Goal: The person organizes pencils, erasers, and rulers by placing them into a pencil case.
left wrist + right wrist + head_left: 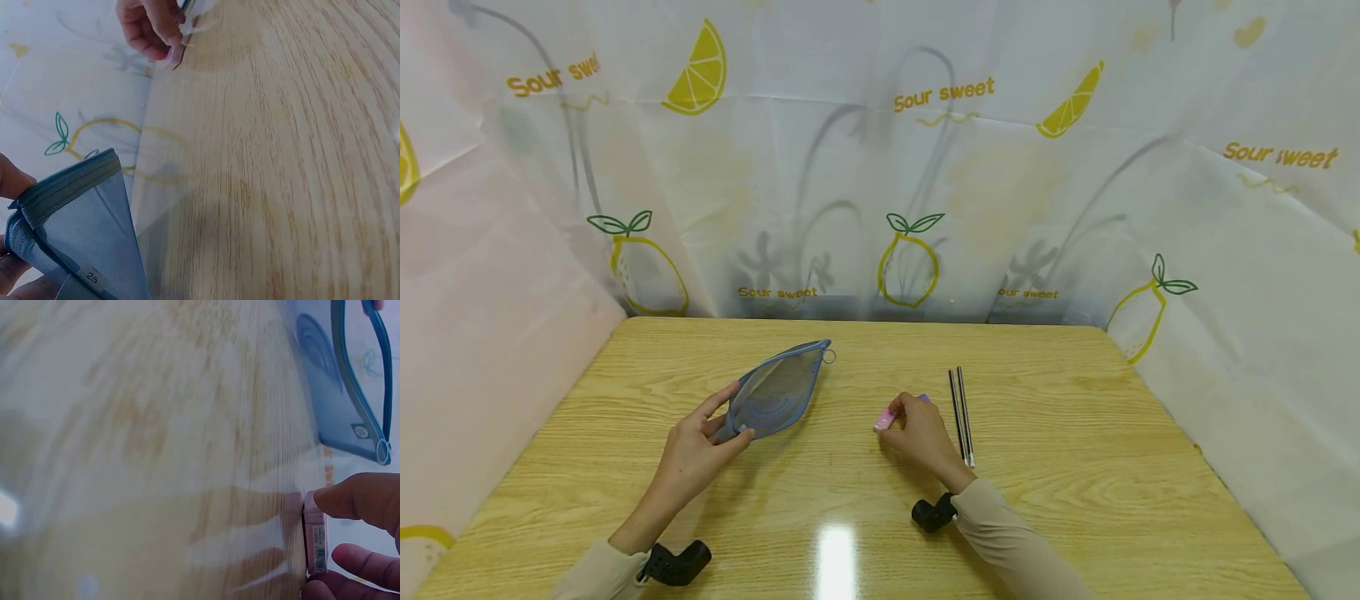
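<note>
My left hand (692, 454) grips a blue mesh zip pouch (775, 396) by its near left side, thumb below and fingers behind. The pouch is raised off the table with its mouth spread, and a ring hangs from the zip end. A label reading 25 (92, 275) shows on it in the left wrist view. To the right, my right hand (921, 437) pinches a small pink eraser (317, 540) at the tabletop; a barcode sticker marks its side. The hand hides part of the eraser in the head view.
Two dark pencils (961, 408) lie side by side just right of my right hand on the wooden table (1075, 433). A lemon-print curtain (850, 167) stands behind the table and along both sides.
</note>
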`<move>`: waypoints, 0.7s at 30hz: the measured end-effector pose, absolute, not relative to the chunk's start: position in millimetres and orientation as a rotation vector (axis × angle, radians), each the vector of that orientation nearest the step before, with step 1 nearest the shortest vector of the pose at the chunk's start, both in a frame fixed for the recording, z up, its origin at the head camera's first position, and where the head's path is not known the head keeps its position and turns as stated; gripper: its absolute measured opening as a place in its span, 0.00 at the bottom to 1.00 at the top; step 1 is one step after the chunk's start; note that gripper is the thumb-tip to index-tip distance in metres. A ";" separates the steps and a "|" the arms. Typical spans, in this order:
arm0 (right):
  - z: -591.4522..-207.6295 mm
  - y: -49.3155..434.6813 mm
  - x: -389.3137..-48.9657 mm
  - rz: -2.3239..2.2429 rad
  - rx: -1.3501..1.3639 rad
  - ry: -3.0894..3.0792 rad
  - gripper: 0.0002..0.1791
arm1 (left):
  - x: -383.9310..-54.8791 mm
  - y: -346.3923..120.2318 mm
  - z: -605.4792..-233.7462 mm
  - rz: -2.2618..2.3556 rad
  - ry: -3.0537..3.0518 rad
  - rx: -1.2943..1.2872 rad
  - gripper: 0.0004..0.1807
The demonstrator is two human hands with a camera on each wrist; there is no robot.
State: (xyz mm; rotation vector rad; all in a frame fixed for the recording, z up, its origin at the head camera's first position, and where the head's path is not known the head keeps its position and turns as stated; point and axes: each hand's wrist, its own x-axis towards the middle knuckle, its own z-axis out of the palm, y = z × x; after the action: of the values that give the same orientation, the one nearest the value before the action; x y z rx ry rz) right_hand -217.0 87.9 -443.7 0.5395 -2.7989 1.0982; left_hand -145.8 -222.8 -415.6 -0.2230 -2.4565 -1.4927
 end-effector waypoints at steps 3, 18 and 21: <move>-443.9 88.2 -216.5 1.086 0.541 -2.804 0.14 | -146.1 -222.9 -415.9 -1.490 -2.462 -0.217 0.38; -445.4 89.7 -217.3 1.050 0.529 -2.832 0.15 | -145.1 -221.7 -413.9 -1.467 -2.479 -0.207 0.38; -445.0 89.9 -217.3 1.029 0.556 -2.826 0.15 | -145.0 -221.4 -413.4 -1.461 -2.481 -0.211 0.38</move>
State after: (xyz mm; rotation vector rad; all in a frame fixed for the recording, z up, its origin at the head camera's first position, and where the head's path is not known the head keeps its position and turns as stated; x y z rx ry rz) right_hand -217.3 89.9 -445.0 0.5556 -2.8260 1.0290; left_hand -145.0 -221.4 -413.4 -0.2108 -2.4805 -1.4607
